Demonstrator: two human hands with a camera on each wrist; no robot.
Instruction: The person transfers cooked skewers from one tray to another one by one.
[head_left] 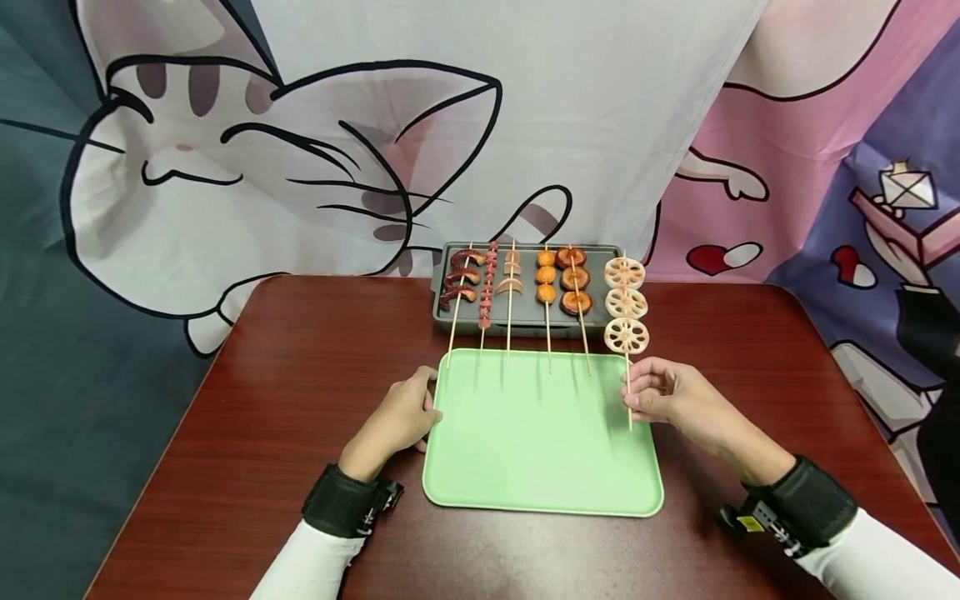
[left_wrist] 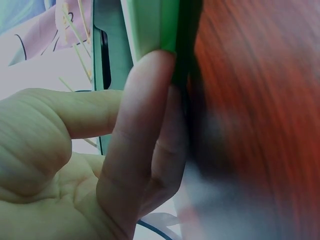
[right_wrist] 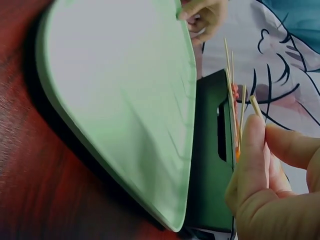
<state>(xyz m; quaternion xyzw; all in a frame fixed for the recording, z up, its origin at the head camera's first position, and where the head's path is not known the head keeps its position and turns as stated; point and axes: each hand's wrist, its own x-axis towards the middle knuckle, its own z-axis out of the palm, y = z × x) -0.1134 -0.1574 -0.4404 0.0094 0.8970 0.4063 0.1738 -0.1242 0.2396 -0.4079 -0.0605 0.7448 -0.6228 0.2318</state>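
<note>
A light green tray (head_left: pixel 525 467) lies on the dark red table (head_left: pixel 285 417). My left hand (head_left: pixel 401 417) rests against its left edge, fingers touching the green rim (left_wrist: pixel 170 35). My right hand (head_left: pixel 660 392) pinches the stick of a lotus-root skewer (head_left: pixel 626 304) at the tray's right edge; the stick end (right_wrist: pixel 255 105) shows between thumb and fingers. Three lotus slices sit on it, over the right end of a grey grill pan (head_left: pixel 525 321). Several other skewers (head_left: pixel 517 283) lie across the pan, their sticks reaching over the tray's far edge.
A cartoon cat cloth (head_left: pixel 300 167) hangs behind the table. The grill pan (right_wrist: pixel 212 165) stands right behind the tray (right_wrist: pixel 125 100). Bare table wood lies to the left, to the right and in front of the tray.
</note>
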